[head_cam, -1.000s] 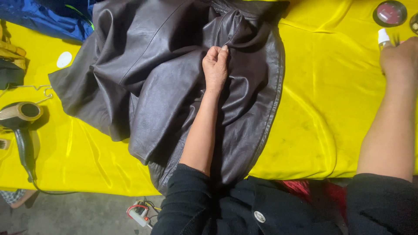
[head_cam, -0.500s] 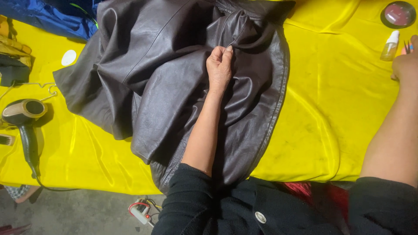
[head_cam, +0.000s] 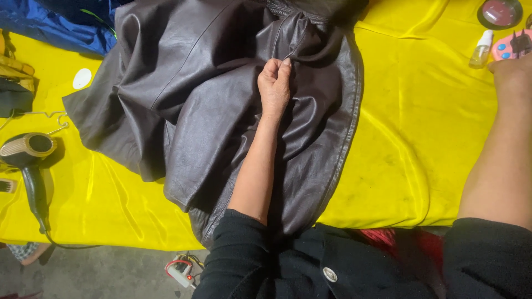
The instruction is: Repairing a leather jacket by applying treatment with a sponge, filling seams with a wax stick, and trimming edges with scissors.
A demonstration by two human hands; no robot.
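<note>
Left hand [head_cam: 274, 86] grip clamped on leather jacket [head_cam: 183, 105] fold; right hand [head_cam: 512, 75] grip unclear.

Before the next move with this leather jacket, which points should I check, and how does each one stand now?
1. Left hand pinches a fold of the dark leather jacket: ok.
2. Jacket lies fully on the yellow cloth: not ok, its hem hangs over the near edge.
3. Right hand holds something: cannot tell, it is cut off by the frame.
4. Small spray bottle upright: ok.
5. Hair dryer apart from the jacket: ok.
</note>
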